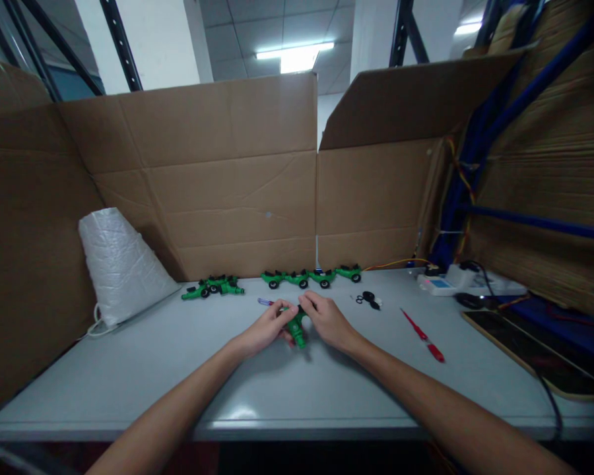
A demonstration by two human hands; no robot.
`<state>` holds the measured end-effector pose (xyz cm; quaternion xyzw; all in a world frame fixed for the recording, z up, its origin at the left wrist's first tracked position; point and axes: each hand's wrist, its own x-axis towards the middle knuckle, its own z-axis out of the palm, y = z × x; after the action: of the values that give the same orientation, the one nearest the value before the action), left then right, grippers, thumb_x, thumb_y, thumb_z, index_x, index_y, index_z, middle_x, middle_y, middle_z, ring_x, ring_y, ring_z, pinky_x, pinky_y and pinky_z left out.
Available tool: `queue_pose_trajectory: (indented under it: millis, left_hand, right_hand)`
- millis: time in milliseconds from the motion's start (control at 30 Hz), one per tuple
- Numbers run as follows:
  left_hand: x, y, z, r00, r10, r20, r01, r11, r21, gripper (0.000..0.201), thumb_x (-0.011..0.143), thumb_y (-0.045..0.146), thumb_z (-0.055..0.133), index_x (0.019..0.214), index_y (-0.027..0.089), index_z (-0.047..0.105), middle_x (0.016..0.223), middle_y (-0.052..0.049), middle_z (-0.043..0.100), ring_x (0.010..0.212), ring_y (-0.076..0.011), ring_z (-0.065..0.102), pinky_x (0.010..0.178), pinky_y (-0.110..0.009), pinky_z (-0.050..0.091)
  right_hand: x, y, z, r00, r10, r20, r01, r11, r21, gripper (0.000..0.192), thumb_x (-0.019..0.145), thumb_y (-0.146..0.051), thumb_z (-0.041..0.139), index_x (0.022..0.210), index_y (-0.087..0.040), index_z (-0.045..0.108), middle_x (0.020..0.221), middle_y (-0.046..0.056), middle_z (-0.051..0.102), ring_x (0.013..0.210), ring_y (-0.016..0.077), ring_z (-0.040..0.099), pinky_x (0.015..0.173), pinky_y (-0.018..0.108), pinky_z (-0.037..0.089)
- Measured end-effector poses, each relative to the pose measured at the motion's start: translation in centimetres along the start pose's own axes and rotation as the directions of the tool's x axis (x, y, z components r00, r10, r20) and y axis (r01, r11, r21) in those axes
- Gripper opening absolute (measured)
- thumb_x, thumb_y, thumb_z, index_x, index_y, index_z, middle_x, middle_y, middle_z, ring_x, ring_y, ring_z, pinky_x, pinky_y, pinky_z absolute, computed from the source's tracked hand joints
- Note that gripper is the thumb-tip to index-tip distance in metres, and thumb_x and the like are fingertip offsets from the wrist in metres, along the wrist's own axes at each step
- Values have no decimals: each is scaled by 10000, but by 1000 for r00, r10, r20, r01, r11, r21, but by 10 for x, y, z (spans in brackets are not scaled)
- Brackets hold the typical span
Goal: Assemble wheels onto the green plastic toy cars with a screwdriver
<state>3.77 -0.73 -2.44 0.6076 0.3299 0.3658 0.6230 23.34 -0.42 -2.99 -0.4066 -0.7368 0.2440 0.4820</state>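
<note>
Cardboard walls [212,191] close off the back and sides of a grey bench [188,356] under ceiling lights. Both hands meet at the middle of the bench around a small green toy part [297,328]: the left hand [267,328] is curled closed on its left side, and the right hand [328,319] closes on its right side, fingers bent over the top.

It looks like a short green plastic body with a tube-like end pointing toward the person and dark bits on top; finer detail is too small to make out. It is probably light and stiff, somewhat smooth, so a pinch on the thicker middle would likely hold better than on the thin end.

Beyond the hands, a row of green wheeled toys [311,276] lines the cardboard, with another cluster [212,287] further left. A purple pen [265,302] lies just beyond the left hand. To the right of the right hand lie black rings [369,299] and a red screwdriver [423,334]. Far left stands a white wrapped cone [120,264].
</note>
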Motion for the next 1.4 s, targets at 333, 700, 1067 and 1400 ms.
queue_pose_trajectory:
  millis: [333,700,1067,1400]
  left_hand:
    - [-2,6,-3,998,-29,58,19,986,163,556,933,712,660,921,159,607,636,-12,671,476,-112,584,465,-212,399]
    - [-4,2,-6,996,-25,89,14,993,119,549,868,685,708,761,163,579,644,7,585,510,-103,489,489,-235,326]
    - [-9,10,-1,986,-69,152,55,994,90,540,880,660,708,721,191,493,590,72,407,508,-78,295,503,-246,202]
    - [-9,11,-1,988,-61,138,53,997,60,529,862,633,753,747,199,473,609,86,368,525,-77,272,519,-250,185]
  right_hand:
    - [-2,-8,-2,1000,-25,9,25,999,26,431,1089,-522,436,761,-243,455,658,-30,488,680,187,486,641,303,334]
    - [-3,-10,-1,998,-59,33,57,997,44,425,1087,-514,429,759,-243,434,656,-37,447,673,178,466,644,302,341]
    - [-3,-10,-1,994,-95,60,93,995,31,461,1086,-481,428,698,-232,450,642,-36,440,636,163,450,638,297,341]
    - [-3,-11,-2,994,-94,58,93,996,12,436,1075,-476,434,710,-239,405,629,-42,423,626,160,433,624,300,300]
